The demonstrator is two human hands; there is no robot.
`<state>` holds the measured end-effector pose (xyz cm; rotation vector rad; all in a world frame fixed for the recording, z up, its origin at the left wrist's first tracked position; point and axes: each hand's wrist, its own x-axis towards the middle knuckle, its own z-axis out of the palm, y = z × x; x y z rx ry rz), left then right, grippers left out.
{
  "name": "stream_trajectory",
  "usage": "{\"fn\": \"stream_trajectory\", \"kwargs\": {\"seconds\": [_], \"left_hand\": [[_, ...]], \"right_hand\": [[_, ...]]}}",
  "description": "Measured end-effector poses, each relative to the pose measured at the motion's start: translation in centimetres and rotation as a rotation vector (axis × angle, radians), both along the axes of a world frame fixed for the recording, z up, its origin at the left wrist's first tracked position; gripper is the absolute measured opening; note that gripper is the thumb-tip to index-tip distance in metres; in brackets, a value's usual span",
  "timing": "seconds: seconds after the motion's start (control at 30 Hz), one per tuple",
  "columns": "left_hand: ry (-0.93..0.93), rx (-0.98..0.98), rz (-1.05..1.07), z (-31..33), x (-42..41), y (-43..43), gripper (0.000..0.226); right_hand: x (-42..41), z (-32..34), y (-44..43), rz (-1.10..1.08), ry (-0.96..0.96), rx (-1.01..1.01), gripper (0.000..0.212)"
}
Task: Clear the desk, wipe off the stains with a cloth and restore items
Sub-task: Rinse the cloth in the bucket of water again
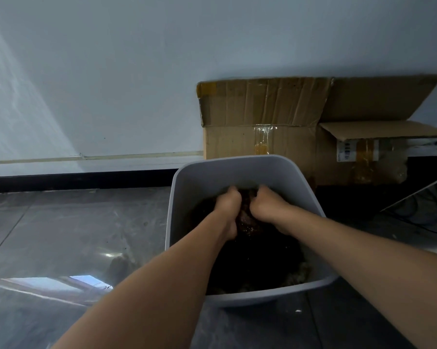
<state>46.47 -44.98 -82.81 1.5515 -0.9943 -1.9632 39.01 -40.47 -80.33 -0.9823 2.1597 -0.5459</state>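
A grey plastic tub stands on the floor in front of me, with dark water inside. Both of my hands reach down into it. My left hand and my right hand are side by side, and their curled fingers grip a dark brownish cloth bunched between them. Most of the cloth is hidden by the hands and the dark water.
An open cardboard box stands against the pale wall just behind the tub. The floor is grey and glossy, with a black skirting strip along the wall. Dark cables lie on the floor at the right.
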Motion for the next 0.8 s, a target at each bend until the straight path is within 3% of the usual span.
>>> {"fn": "stream_trajectory", "kwargs": {"seconds": [0.1, 0.2, 0.3, 0.37, 0.43, 0.5, 0.6, 0.73, 0.8], "left_hand": [[-0.095, -0.114, -0.039, 0.3, 0.1, -0.4, 0.044], [-0.151, -0.173, -0.037, 0.1, 0.4, -0.8, 0.053], [-0.161, -0.122, 0.026, -0.5, 0.5, -0.6, 0.057], [-0.121, 0.027, -0.008, -0.7, 0.8, -0.7, 0.064], [-0.091, 0.179, -0.101, -0.1, 1.3, -0.5, 0.062], [-0.055, 0.244, -0.157, -0.5, 1.3, -0.4, 0.053], [-0.110, 0.122, -0.169, -1.8, 0.7, -0.4, 0.036], [-0.525, -0.299, -0.162, -4.1, 1.0, -0.8, 0.030], [-0.642, -0.359, -0.247, -4.5, 1.2, -0.7, 0.029]], "right_hand": [[-0.8, 1.8, 0.5, 0.060, -0.277, -0.065, 0.025], [-0.8, 2.9, 0.9, 0.153, -0.238, 0.006, 0.011], [-0.6, 2.2, 0.1, -0.058, -0.405, -0.143, 0.017], [-0.4, 1.8, -0.5, -0.258, -0.626, -0.249, 0.022], [-0.6, 1.4, -0.7, -0.359, -0.685, -0.269, 0.019], [-1.0, 0.4, -0.9, -0.347, -0.487, -0.199, 0.021], [-1.1, -1.1, -0.7, -0.176, -0.080, -0.107, 0.037], [-0.7, -2.8, -0.6, 0.180, 0.218, 0.117, 0.051], [-0.4, -3.4, -0.8, 0.262, 0.256, 0.216, 0.057]]}}
